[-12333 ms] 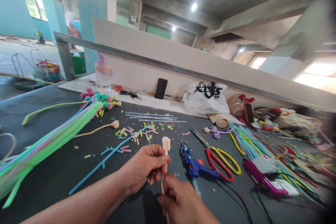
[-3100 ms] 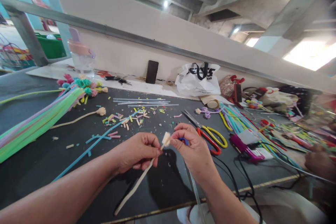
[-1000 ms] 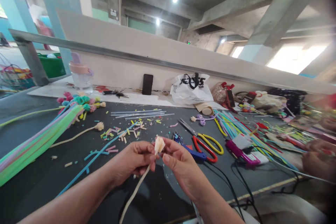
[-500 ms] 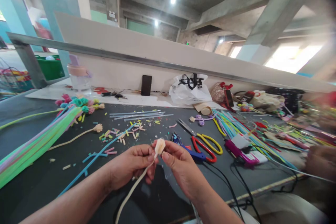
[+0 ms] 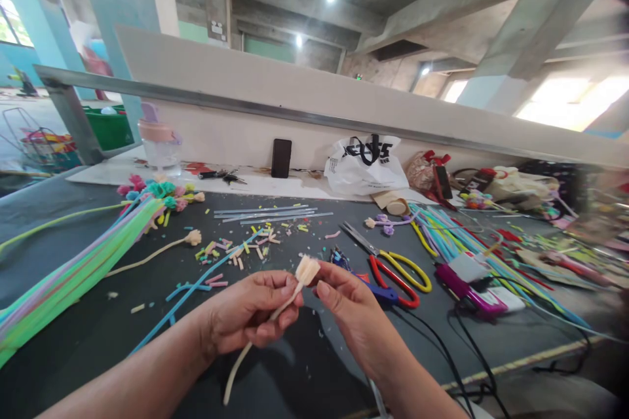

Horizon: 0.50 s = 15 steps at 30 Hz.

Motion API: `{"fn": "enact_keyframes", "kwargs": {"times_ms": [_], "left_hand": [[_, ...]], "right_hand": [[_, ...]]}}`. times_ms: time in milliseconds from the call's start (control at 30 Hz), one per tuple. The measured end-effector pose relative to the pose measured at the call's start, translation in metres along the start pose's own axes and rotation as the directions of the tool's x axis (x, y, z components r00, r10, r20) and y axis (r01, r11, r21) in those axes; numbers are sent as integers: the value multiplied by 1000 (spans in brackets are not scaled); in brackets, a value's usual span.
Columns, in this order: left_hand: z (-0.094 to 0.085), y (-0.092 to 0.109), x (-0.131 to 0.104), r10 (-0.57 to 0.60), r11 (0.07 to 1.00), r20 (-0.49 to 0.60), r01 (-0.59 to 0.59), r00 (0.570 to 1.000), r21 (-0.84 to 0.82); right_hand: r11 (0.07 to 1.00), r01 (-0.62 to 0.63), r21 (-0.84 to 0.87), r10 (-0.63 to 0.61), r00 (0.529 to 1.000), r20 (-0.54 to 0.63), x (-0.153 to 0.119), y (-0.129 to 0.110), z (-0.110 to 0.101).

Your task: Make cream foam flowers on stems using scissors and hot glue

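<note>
A cream pipe-cleaner flower (image 5: 306, 269) with a squarish, cupped head is held up over the dark table. My left hand (image 5: 263, 308) is closed round its stem just below the head, and the stem's free end curves down towards me. At the head's right edge, my right hand (image 5: 351, 304) has its fingers curled in, the fingertips against the petals and the thumb bent beside them. Another cream pipe-cleaner flower (image 5: 193, 237) lies to the left on its long stem. Beyond my right hand lie scissors (image 5: 400, 272) with one red and one yellow handle, beside a blue-handled tool (image 5: 381, 291).
Bundled pipe-cleaner flowers (image 5: 162, 191) lie at left. Cut pieces (image 5: 240, 252) and clear sticks (image 5: 270, 213) lie ahead. A water bottle (image 5: 160, 144), phone (image 5: 281, 158) and white bag (image 5: 366, 167) stand at the back. At right are a magenta device (image 5: 469, 291) and black cables (image 5: 442, 347).
My left hand has turned slightly, its fingers now wrapped further round the stem. My right thumb has drawn a little away from the flower head. The whole view has shifted slightly.
</note>
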<state>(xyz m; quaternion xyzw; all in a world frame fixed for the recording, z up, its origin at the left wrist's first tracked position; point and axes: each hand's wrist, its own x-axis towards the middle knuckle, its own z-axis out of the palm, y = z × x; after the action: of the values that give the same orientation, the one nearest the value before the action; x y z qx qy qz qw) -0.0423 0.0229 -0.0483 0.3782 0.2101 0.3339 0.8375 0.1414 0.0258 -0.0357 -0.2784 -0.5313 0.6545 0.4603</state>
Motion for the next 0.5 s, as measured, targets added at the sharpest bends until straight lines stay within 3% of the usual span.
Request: {"fn": "enact_keyframes", "kwargs": {"times_ms": [200,500], "left_hand": [[2,-2,3,-3,994,-108,15,994,113],[2,-2,2,-18,983,-114,39,993,182]], "right_hand": [[999,-27,-24,25,996,-83,2,4,-3],[995,-54,-87,44,993,-110,2,6,-6]]}}
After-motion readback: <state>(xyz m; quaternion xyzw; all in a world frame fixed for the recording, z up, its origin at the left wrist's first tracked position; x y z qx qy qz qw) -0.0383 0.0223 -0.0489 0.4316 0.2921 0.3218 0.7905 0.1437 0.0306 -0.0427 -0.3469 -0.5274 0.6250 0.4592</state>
